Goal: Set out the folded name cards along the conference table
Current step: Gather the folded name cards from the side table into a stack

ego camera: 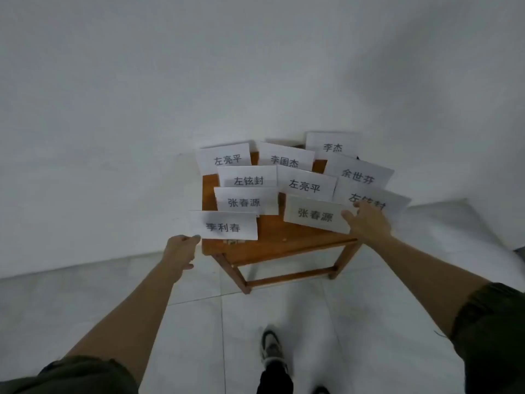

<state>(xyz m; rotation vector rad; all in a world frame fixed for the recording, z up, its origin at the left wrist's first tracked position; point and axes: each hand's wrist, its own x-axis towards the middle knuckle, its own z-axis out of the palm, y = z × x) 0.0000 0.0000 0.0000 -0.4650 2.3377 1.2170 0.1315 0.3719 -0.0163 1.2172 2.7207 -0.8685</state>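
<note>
Several white folded name cards with black characters crowd a small brown wooden table [272, 237]. My left hand [179, 251] pinches the left edge of the front-left card [224, 225], which overhangs the table's left side and looks blurred. My right hand [368, 221] reaches to the front-right card [315, 214], thumb on its right edge, fingers lying over the card behind it [372, 199]. More cards stand in rows behind, such as the one at the far back right [332, 145].
The table stands against a white wall [199, 81] on pale floor tiles [284, 322]. Its legs and crossbar [289, 277] show below the top. My shoe [271, 348] is on the floor in front of the table.
</note>
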